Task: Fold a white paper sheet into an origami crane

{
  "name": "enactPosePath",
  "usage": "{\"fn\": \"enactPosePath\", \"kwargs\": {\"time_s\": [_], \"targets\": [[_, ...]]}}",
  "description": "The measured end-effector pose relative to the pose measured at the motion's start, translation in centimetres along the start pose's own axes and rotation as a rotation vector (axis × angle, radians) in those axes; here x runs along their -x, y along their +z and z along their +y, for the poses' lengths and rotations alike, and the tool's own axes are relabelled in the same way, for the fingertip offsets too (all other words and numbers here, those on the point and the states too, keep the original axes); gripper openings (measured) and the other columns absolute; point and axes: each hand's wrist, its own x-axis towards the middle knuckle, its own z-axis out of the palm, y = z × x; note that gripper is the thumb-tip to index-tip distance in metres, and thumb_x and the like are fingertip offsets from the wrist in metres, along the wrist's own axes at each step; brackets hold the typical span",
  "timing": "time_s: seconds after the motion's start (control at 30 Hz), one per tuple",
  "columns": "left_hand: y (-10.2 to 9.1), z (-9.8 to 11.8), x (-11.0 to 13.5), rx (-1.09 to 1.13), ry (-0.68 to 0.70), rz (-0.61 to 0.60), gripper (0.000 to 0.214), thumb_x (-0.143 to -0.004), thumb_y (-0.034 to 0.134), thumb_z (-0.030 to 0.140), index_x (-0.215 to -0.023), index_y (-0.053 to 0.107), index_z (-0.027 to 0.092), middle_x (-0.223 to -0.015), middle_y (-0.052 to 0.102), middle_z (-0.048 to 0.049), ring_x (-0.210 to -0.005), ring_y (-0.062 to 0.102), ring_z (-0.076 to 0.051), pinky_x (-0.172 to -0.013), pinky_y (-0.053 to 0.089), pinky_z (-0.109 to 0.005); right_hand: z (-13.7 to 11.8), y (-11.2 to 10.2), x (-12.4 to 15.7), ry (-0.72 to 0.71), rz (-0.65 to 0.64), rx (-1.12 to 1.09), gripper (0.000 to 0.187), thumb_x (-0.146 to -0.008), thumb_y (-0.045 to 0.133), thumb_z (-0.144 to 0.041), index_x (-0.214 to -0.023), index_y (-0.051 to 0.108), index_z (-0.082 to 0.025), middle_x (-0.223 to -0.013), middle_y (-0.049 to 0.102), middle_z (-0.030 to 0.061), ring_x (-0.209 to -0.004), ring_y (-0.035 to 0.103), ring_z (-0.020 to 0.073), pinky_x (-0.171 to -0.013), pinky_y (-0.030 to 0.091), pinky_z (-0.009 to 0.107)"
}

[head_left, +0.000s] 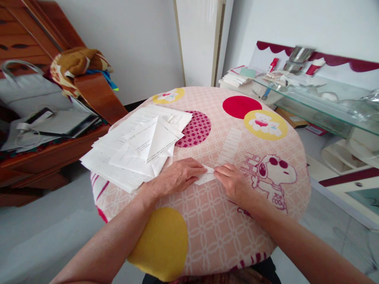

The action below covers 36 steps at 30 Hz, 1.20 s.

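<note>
A small folded piece of white paper (206, 176) lies on a round table with a pink patterned cloth (207, 221). My left hand (174, 176) presses down on its left part, fingers together and curled over it. My right hand (232, 182) pinches its right end with thumb and forefinger. Most of the small paper is hidden under my two hands. Just left of my left hand lies a loose pile of white printed sheets (139, 146), some of them folded into triangles.
A wooden bench (44, 154) at the left holds papers, a white bag and a crumpled cloth. At the right a glass shelf (322, 104) carries metal cups, a red tube and small items. White wall and door frame stand behind the table.
</note>
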Motion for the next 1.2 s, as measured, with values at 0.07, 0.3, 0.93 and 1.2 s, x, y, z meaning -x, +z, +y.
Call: {"fn": "enactPosePath", "kwargs": {"time_s": [0.07, 0.3, 0.93, 1.2], "targets": [[0.1, 0.2, -0.1, -0.045, -0.022, -0.013, 0.038, -0.095, 0.047, 0.016, -0.131, 0.058, 0.020, -0.117, 0.066, -0.0095, -0.107, 0.061, -0.022, -0.093, 0.051, -0.035, -0.4, 0.2, -0.1, -0.007, -0.013, 0.025, 0.033, -0.097, 0.039, -0.010, -0.103, 0.071, -0.012, -0.102, 0.069, 0.0159, -0.095, 0.058, 0.0271, -0.085, 0.052, 0.044], [0.3, 0.3, -0.2, -0.111, -0.001, 0.002, 0.037, -0.098, 0.044, 0.017, -0.130, 0.059, 0.024, -0.119, 0.065, -0.0097, -0.109, 0.061, -0.022, -0.093, 0.051, -0.035, -2.5, 1.5, 0.5, 0.013, -0.020, 0.101, 0.037, -0.097, 0.044, -0.015, -0.128, 0.062, -0.005, -0.126, 0.064, 0.0224, -0.119, 0.056, 0.0316, -0.101, 0.051, 0.049], [0.2, -0.1, -0.1, -0.030, 0.028, 0.016, 0.032, -0.095, 0.050, 0.017, -0.124, 0.064, 0.018, -0.125, 0.065, -0.0123, -0.115, 0.060, -0.024, -0.101, 0.049, -0.039, -4.8, -2.8, 2.1, 0.159, -0.063, 0.074, 0.050, -0.098, 0.049, -0.031, -0.143, 0.048, -0.009, -0.148, 0.047, 0.0219, -0.140, 0.042, 0.0342, -0.112, 0.042, 0.054], [-0.6, -1.3, 0.7, 0.257, -0.040, 0.069, 0.030, -0.092, 0.062, 0.024, -0.121, 0.068, 0.020, -0.128, 0.066, -0.0109, -0.119, 0.061, -0.023, -0.103, 0.048, -0.038, -2.8, 1.2, -0.1, 0.018, -0.145, -0.077, 0.072, -0.098, 0.048, -0.036, -0.158, 0.017, -0.010, -0.158, 0.033, 0.0228, -0.148, 0.027, 0.0321, -0.115, 0.037, 0.056]]}}
